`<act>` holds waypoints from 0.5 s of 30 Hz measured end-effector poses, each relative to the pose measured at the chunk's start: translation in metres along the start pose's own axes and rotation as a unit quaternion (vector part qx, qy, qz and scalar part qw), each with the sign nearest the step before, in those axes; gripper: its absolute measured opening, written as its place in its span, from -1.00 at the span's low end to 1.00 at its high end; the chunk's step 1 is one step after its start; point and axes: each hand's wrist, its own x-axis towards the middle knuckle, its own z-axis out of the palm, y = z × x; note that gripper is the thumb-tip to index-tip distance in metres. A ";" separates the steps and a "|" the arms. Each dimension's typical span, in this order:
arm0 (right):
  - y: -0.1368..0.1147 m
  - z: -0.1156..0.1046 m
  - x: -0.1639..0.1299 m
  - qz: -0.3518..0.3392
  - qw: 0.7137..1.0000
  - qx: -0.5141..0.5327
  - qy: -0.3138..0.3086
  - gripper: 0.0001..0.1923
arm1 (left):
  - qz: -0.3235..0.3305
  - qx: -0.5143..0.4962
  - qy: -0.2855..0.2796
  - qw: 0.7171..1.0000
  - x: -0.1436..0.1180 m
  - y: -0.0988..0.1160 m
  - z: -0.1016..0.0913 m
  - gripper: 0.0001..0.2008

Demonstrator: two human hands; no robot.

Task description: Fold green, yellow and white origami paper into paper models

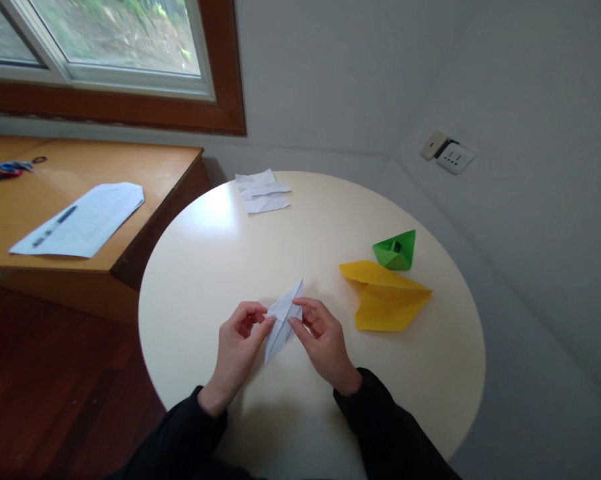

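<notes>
At the near edge of a round cream table [220,267], the left hand [238,347] and right hand [323,343] pinch a white folded-paper diamond [283,320] from both sides; pressing creases evenly along its centre line would keep it symmetrical.

**Soft daylight from the window, wide-lens bending at the edges**

Daylight enters through the window [115,40] at upper left and leaves a pale sheen on the far left part of the round worktop [215,220]. Shadows are faint and soft, lying just beneath the folded papers. The centre is fairly sharp; walls and floor curve and smear slightly toward the corners. The floor at lower left is dim.
</notes>
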 end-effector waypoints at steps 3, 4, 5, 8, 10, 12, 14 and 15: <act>0.001 0.000 0.000 -0.009 1.000 -0.018 0.001 -0.75 | 0.026 0.018 0.004 0.999 0.000 -0.001 0.003 -0.89; 0.001 0.000 -0.001 -0.013 1.000 -0.023 0.003 -0.75 | 0.043 0.026 0.005 0.999 0.000 -0.003 0.004 -0.91; 0.001 0.000 -0.001 -0.017 0.999 -0.027 0.005 -0.75 | 0.064 0.035 0.006 0.997 -0.001 -0.004 0.004 -0.92; 0.001 0.001 -0.001 -0.027 0.999 -0.028 0.012 -0.74 | 0.115 0.060 -0.002 0.992 -0.002 -0.007 0.004 -0.98; 0.002 0.001 -0.001 -0.031 0.999 -0.028 0.018 -0.73 | 0.116 0.063 -0.019 0.991 -0.003 -0.007 0.004 -0.97; 0.003 0.001 -0.001 -0.036 0.999 -0.033 0.022 -0.73 | 0.097 0.054 -0.029 0.993 -0.003 -0.004 0.003 -0.94; 0.003 0.000 -0.001 -0.043 0.998 -0.046 0.024 -0.73 | 0.070 0.040 -0.029 0.996 -0.002 -0.001 0.003 -0.90; 0.003 0.000 -0.001 -0.048 0.997 -0.053 0.024 -0.73 | 0.053 0.032 -0.028 0.998 -0.001 0.001 0.003 -0.89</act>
